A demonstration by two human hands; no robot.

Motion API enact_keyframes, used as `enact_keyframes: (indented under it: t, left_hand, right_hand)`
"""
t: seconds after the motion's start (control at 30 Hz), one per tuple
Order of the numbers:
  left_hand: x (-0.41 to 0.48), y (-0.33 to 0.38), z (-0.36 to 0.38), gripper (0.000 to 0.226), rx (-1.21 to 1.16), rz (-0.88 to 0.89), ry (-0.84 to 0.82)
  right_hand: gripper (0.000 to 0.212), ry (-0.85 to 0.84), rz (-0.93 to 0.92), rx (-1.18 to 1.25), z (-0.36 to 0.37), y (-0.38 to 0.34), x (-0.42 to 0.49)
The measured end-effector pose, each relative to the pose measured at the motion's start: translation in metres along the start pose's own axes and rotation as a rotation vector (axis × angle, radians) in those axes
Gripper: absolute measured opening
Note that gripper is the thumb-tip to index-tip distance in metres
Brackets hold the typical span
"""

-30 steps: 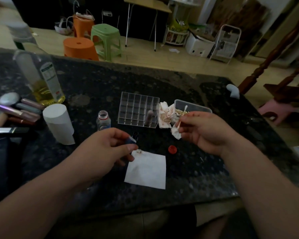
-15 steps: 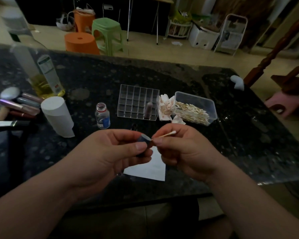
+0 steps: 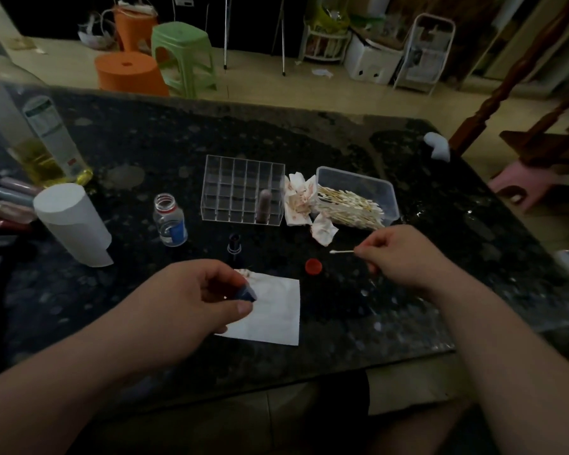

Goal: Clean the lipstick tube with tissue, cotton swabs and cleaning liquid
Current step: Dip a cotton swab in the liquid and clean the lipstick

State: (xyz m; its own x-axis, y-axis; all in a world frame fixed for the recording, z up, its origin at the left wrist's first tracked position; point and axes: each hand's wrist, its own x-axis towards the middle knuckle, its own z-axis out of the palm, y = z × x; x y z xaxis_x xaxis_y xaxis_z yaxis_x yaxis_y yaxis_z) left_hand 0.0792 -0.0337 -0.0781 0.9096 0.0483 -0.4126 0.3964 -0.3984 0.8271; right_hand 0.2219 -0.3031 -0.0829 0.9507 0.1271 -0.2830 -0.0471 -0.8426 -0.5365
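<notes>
two hands at work over a dark speckled table. left hand curled round a small dark blue lipstick tube, thumb and fingers gripping it, held low over the upper left corner of a flat white tissue at the near edge; whether tube and tissue touch, cannot tell. right hand off to the right, apart from the left, fingers pinching one end of a cotton swab, which lies level with its white tip pointing left. red cap on the table between the hands, just below the swab tip. small clear bottle, uncapped, blue label, upright behind the left hand. short dark cap-like piece stands near it, detail too dim to make out. clear compartment organizer at centre, one lipstick upright in a front right cell. red-stained crumpled tissues beside it, touching a clear plastic box full of cotton swabs. white tissue roll at left, tilted; tall bottle of yellow liquid behind it; several lipsticks lying at the far left edge.
</notes>
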Motion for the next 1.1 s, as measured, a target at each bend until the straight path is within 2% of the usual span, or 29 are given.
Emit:
enact_keyframes:
  t: [0.1,0.47,0.73,0.9,1.1]
  left_hand:
    - [0.002,-0.001,0.000,0.012,-0.018,0.020,-0.011]
    - [0.007,0.000,0.000,0.014,-0.008,0.031,-0.002]
    - [0.008,-0.004,-0.003,0.015,-0.042,0.011,-0.001]
    - [0.007,-0.004,-0.004,0.015,0.005,0.020,0.000]
    - [0.010,-0.009,-0.008,0.017,0.060,0.007,0.012]
  right_hand:
    - [0.020,-0.062,0.015,-0.057,0.011,0.002,0.012]
    - [0.020,-0.113,0.004,-0.145,0.041,-0.007,0.026]
    - [0.006,-0.113,0.006,-0.045,0.054,-0.018,0.027]
    - [0.009,-0.094,0.089,0.063,0.059,-0.024,0.032]
    - [0.014,-0.162,0.208,0.100,0.060,-0.032,0.033]
